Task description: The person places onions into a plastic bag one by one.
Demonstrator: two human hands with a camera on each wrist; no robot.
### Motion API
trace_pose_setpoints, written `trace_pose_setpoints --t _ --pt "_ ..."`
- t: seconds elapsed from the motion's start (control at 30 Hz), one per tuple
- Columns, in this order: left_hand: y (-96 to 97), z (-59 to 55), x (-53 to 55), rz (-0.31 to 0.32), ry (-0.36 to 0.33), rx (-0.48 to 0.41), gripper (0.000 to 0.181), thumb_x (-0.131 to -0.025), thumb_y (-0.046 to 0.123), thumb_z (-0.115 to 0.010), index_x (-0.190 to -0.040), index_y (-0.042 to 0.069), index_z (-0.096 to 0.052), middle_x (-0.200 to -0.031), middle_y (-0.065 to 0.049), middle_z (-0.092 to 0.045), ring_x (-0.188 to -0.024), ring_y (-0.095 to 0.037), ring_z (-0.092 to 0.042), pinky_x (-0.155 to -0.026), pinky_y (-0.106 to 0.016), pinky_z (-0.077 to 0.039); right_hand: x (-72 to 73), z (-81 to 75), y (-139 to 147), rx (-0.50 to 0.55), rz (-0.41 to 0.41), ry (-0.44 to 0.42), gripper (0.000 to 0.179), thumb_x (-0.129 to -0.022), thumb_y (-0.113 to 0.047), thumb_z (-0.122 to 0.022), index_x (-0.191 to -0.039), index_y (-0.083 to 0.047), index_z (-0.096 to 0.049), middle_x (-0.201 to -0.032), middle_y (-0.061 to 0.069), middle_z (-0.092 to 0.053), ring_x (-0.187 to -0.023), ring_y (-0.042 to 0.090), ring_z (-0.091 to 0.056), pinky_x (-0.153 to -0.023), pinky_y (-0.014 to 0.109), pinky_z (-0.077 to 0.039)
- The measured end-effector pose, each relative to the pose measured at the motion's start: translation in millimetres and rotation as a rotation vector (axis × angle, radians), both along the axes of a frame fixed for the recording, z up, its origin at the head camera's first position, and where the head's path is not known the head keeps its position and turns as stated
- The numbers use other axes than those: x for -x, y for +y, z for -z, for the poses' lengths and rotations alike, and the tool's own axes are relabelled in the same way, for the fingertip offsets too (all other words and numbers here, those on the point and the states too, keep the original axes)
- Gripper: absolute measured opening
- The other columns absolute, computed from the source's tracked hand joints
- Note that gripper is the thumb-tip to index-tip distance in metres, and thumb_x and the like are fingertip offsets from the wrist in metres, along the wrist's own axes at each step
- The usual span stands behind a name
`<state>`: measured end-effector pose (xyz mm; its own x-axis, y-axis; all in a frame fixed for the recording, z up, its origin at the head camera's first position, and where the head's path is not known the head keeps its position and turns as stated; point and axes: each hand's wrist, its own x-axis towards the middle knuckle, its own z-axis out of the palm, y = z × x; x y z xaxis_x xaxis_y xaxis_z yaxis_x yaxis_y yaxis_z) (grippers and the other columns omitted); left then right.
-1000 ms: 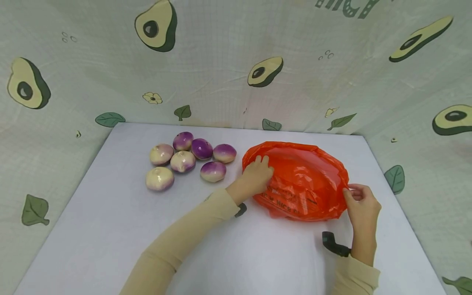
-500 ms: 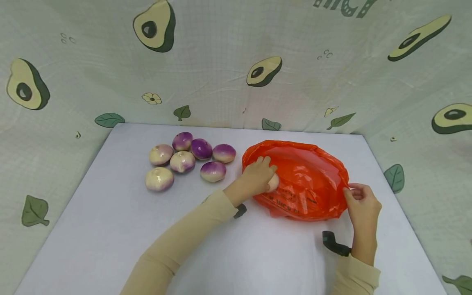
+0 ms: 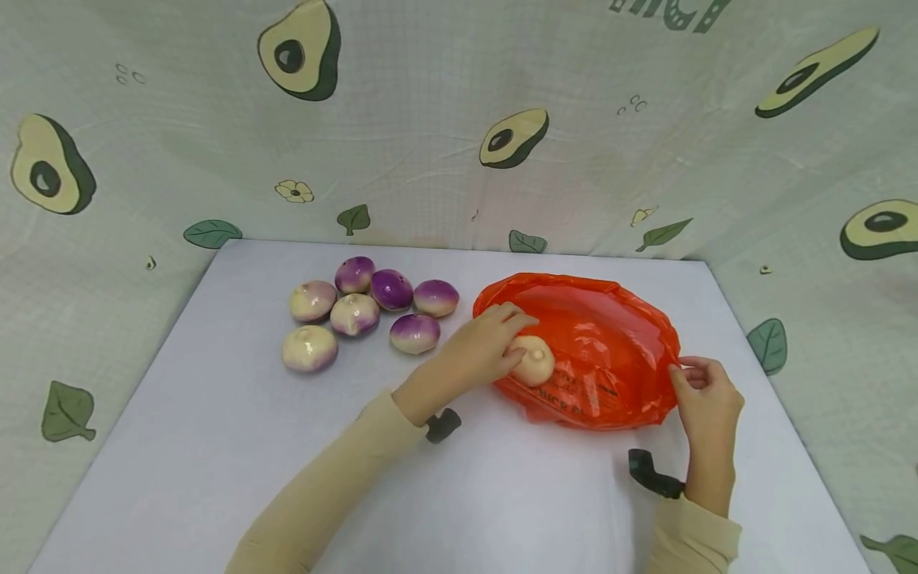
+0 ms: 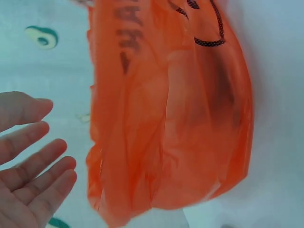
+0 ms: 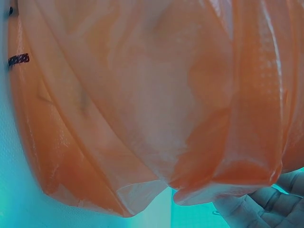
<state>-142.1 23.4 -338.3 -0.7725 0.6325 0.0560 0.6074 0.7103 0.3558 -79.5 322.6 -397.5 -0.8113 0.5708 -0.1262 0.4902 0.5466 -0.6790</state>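
A red plastic bag stands on the right half of the table with its mouth wide. One pale turnip lies inside, near the bag's left side. My left hand is over the left rim, thumb and fingers beside that turnip. In the left wrist view the left hand has spread, relaxed fingers and holds nothing. My right hand pinches the bag's right rim between thumb and fingers; the right wrist view shows the fingers at the bag's edge. Several purple-and-white turnips sit in a group left of the bag.
The white table carries all of this. A cloth printed with avocados hangs behind it and along its sides. Black wrist camera mounts stick out from the wrists.
My left hand has drawn back left and upward from inside the bag and let go of the turnip, which now shows in the bag. The right hand keeps its pinch on the rim.
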Motion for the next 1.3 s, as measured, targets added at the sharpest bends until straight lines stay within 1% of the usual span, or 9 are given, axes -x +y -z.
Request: trace_pose_setpoints --t 0.07,0.2,0.33,0.53,0.73,0.9,1.0,1.2,1.3 --pt "-8.5 -0.5 -4.0 -0.019 0.013 -0.066 0.041 -0.090 0.022 -0.059 -0.129 0.015 -0.053 -0.124 -0.002 -0.053 -0.115 -0.015 -0.050 -0.099 -0.028 -0.045 -0.3 -0.1 -0.5 0.001 -0.003 -0.003 0.047 -0.093 -0.040 -0.047 -0.131 -0.011 -0.047 -0.118 0.012 -0.055 -0.095 0.015 -0.050 -0.073 0.016 -0.052" --pt "-24.4 0.4 -10.8 -0.042 0.038 -0.196 0.038 -0.089 0.019 -0.060 -0.126 0.013 -0.054 -0.123 -0.003 -0.055 -0.117 -0.017 -0.051 -0.101 -0.030 -0.044 -1.0 -0.6 -0.8 0.002 -0.005 -0.008 0.048 -0.093 -0.040 -0.047 -0.131 -0.011 -0.047 -0.119 0.012 -0.055 -0.096 0.015 -0.050 -0.071 0.014 -0.051" --pt "-39.6 2.0 -16.5 -0.077 0.072 -0.276 0.035 -0.087 0.015 -0.063 -0.122 0.011 -0.057 -0.121 -0.005 -0.057 -0.115 -0.019 -0.053 -0.100 -0.031 -0.044 -1.2 -0.5 -0.3 0.004 -0.004 -0.005 0.048 -0.093 -0.040 -0.047 -0.131 -0.010 -0.047 -0.119 0.013 -0.055 -0.096 0.017 -0.050 -0.068 0.010 -0.048" --pt "-62.6 9.3 -22.3 -0.151 0.123 -0.333 0.039 -0.083 0.012 -0.068 -0.120 0.010 -0.059 -0.121 -0.005 -0.059 -0.118 -0.019 -0.052 -0.098 -0.033 -0.046 -1.1 0.0 -0.6 0.010 0.002 -0.016 0.048 -0.093 -0.040 -0.046 -0.132 -0.011 -0.046 -0.120 0.011 -0.054 -0.096 0.015 -0.050 -0.067 0.008 -0.047" --pt "-82.8 22.7 -24.0 -0.198 0.178 -0.406 0.041 -0.081 0.008 -0.069 -0.120 0.009 -0.059 -0.124 -0.007 -0.058 -0.114 -0.021 -0.054 -0.093 -0.033 -0.049 -0.1 -0.4 -2.6 0.026 0.010 -0.021 0.049 -0.093 -0.041 -0.046 -0.133 -0.012 -0.046 -0.120 0.010 -0.054 -0.095 0.014 -0.050 -0.069 0.011 -0.049" --pt "-97.0 32.6 -26.9 -0.232 0.209 -0.461 0.039 -0.079 0.005 -0.070 -0.117 0.006 -0.061 -0.116 -0.008 -0.060 -0.110 -0.022 -0.057 -0.097 -0.034 -0.046 0.3 0.0 -3.8 0.020 0.006 -0.005 0.048 -0.093 -0.041 -0.046 -0.132 -0.012 -0.046 -0.120 0.010 -0.054 -0.096 0.014 -0.049 -0.070 0.012 -0.050" --pt "-103.1 38.0 -27.0 -0.260 0.226 -0.463 0.037 -0.079 0.005 -0.071 -0.114 0.003 -0.061 -0.114 -0.009 -0.061 -0.110 -0.022 -0.057 -0.098 -0.034 -0.045 0.5 0.1 -4.1 0.006 0.007 0.012 0.047 -0.093 -0.040 -0.047 -0.131 -0.012 -0.048 -0.119 0.011 -0.055 -0.096 0.014 -0.049 -0.071 0.012 -0.050" --pt "-114.0 47.2 -26.5 -0.319 0.163 -0.451 0.040 -0.081 0.011 -0.070 -0.119 0.005 -0.059 -0.120 -0.008 -0.059 -0.117 -0.023 -0.052 -0.102 -0.036 -0.041 0.2 1.7 -2.4 0.007 0.006 0.028 0.047 -0.094 -0.039 -0.048 -0.130 -0.009 -0.048 -0.117 0.014 -0.055 -0.095 0.017 -0.049 -0.060 0.003 -0.041" --pt "-118.4 51.2 -25.1 -0.338 0.152 -0.446 0.045 -0.079 0.010 -0.071 -0.122 0.005 -0.057 -0.122 -0.010 -0.058 -0.119 -0.024 -0.051 -0.103 -0.037 -0.040 -0.4 2.1 -2.0 0.006 0.007 0.026 0.047 -0.094 -0.039 -0.048 -0.130 -0.009 -0.048 -0.118 0.014 -0.055 -0.095 0.017 -0.049 -0.061 0.003 -0.042"
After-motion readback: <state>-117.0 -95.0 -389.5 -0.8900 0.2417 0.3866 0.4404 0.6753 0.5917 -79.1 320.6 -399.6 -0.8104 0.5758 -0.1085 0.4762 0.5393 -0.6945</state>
